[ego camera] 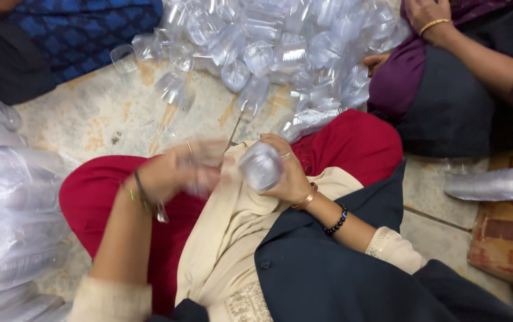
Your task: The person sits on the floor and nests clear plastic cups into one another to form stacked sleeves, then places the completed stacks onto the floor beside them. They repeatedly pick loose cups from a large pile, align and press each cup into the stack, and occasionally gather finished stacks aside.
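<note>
At the left edge lie bulging clear plastic bags [12, 209] packed with stacked transparent cups; they rest on the pale, stained stone floor [95, 119]. Another long clear sleeve of nested cups [495, 183] lies at the right, just beside a reddish-brown patterned mat [510, 241]. No labels show on any of these packages.

A loose heap of clear plastic cups [268, 42] spreads across the floor at the top, between a person in blue patterned cloth [84, 30] and another person's hand [426, 15] with a gold bangle.

The camera wearer sits cross-legged in red trousers [352, 146], with a cream cloth across the lap. The right hand [289, 176], wearing a ring, a copper bangle and a dark bead bracelet, is curled closed around a small clear plastic cup [260, 167], held above the lap with its round end turned toward the camera. The cup is transparent, glossy and slightly ribbed. The left hand [179, 170] is just beside the cup and blurred; whether its fingers are closed on anything cannot be told. A thin dark band and a green-gold bangle circle that wrist.
</note>
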{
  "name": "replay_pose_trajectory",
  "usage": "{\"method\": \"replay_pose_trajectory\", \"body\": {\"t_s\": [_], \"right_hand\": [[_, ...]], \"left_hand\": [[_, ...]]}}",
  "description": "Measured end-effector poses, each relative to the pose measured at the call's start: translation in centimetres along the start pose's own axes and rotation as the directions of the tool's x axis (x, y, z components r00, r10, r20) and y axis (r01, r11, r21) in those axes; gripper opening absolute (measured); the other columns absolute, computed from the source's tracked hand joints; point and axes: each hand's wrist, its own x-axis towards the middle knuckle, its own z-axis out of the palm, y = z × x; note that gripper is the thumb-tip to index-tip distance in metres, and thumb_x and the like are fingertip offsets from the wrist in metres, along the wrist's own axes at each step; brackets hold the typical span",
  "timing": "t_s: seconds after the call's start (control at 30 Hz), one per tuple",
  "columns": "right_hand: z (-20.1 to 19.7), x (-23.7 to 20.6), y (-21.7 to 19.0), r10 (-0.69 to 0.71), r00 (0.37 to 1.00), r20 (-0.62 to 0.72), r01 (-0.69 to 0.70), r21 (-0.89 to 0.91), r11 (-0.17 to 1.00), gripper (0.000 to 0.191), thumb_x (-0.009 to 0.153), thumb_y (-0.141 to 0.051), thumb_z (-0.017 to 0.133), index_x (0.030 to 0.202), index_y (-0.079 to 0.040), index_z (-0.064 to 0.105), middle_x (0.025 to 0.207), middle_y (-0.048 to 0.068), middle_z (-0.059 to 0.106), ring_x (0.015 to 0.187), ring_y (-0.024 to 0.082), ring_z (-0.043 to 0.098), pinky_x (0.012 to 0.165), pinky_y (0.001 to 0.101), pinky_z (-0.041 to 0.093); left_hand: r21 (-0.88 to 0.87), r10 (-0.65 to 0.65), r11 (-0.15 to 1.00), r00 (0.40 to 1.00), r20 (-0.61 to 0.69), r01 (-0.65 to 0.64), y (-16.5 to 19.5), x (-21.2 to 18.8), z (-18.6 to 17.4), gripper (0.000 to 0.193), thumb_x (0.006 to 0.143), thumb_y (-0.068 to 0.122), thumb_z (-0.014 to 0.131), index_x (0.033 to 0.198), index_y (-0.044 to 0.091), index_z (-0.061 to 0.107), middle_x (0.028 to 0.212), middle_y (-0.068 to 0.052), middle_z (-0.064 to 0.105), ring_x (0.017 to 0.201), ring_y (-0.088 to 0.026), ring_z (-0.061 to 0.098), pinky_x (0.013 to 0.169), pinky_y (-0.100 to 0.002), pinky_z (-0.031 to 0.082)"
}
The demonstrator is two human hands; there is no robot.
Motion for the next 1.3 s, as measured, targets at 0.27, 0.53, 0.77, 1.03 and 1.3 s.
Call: {"method": "replay_pose_trajectory", "body": {"t_s": [0.27,0.53,0.77,1.03,1.3], "right_hand": [[-0.8,-0.3,3.0,0.243,0.970,-0.009,-0.239,0.145,0.960,0.084,0.076,-0.021,0.087,0.146,0.001,0.047,0.142,0.013,0.059,0.131,0.022,0.057,0.113,0.0359,0.046],[-1.7,2.4,3.3,0.154,0.987,0.043,-0.156,0.046,0.987,0.093,0.073,-0.022,0.092,0.150,0.001,0.045,0.145,0.014,0.057,0.133,0.024,0.056,0.113,0.0363,0.044],[4.4,7.8,-4.4,-0.017,0.902,0.431,-0.159,0.368,0.916,0.111,0.067,-0.026,0.095,0.156,-0.008,0.031,0.155,0.013,0.043,0.141,0.025,0.047,0.118,0.0388,0.041],[8.9,12.3,-8.1,-0.323,0.746,0.582,0.033,0.452,0.892,0.111,0.077,-0.021,0.085,0.162,-0.015,0.016,0.162,0.019,0.038,0.147,0.033,0.046,0.123,0.0469,0.039],[8.6,13.9,-1.0,-0.055,0.846,0.530,-0.076,0.223,0.972,0.089,0.093,-0.013,0.077,0.162,-0.008,0.021,0.149,0.021,0.052,0.131,0.030,0.060,0.111,0.0430,0.051]], "left_hand": [[0.832,0.177,0.195,0.815,-0.551,0.520,-7.0,19.3,-10.3,0.095,0.067,0.037,0.091,0.146,0.008,0.046,0.132,-0.024,0.060,0.124,-0.038,0.059,0.105,-0.044,0.049],[0.861,0.228,0.504,0.971,-0.066,-0.060,-5.0,11.4,-2.2,0.130,0.064,0.040,0.095,0.160,0.003,0.015,0.161,-0.026,0.032,0.149,-0.038,0.036,0.120,-0.042,0.032],[0.834,0.795,0.551,0.295,-0.531,0.019,-8.4,1.8,6.1,0.071,0.081,0.022,0.081,0.144,0.005,0.051,0.144,-0.014,0.060,0.138,-0.027,0.059,0.118,-0.038,0.050],[0.619,0.717,0.658,-0.103,-0.689,0.429,-17.9,-18.4,4.9,0.054,0.079,0.035,0.084,0.120,0.005,0.066,0.118,-0.012,0.071,0.112,-0.029,0.068,0.099,-0.041,0.054],[0.128,0.308,0.937,-0.594,-0.743,0.326,-36.1,-26.0,2.1,0.065,0.073,0.051,0.085,0.119,0.008,0.070,0.115,-0.011,0.076,0.108,-0.029,0.072,0.095,-0.043,0.055]]}}
